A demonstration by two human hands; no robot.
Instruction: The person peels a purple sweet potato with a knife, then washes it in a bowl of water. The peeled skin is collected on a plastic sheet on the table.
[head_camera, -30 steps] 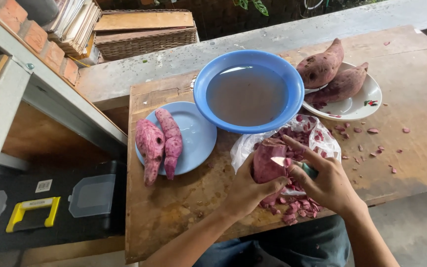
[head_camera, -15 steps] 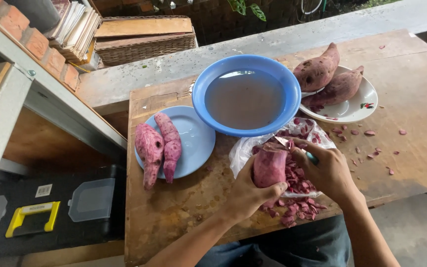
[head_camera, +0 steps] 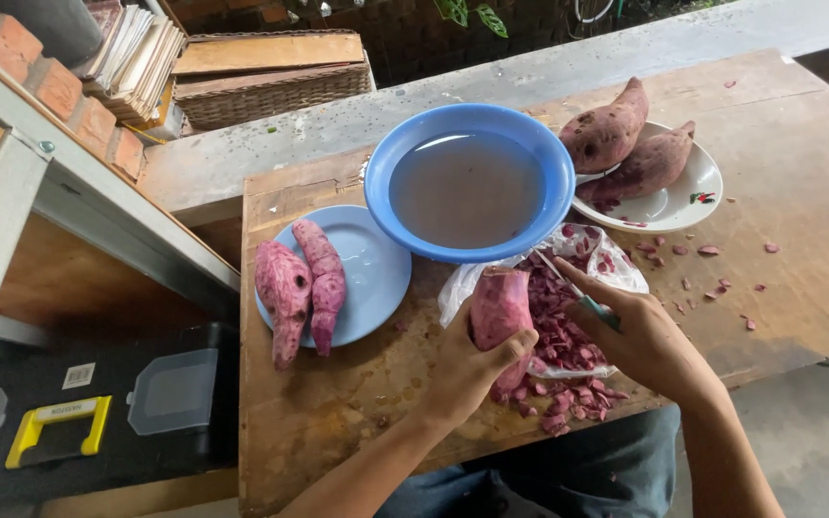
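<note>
Sweet potato (head_camera: 497, 305) gripped in left hand (head_camera: 467, 369); right hand (head_camera: 640, 331) just beside.

Bowl (head_camera: 468, 182) sits between two plates (head_camera: 371, 278) (head_camera: 674, 197); peelings bag (head_camera: 568, 317) probably just before it.

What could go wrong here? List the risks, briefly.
1. The left hand grips the peeled sweet potato right where the right hand works the peeler; a slip could nick the fingers.
2. The blue bowl is full of water and sits close by; a bump might spill it.
3. Peels pile at the table edge and may fall.
</note>
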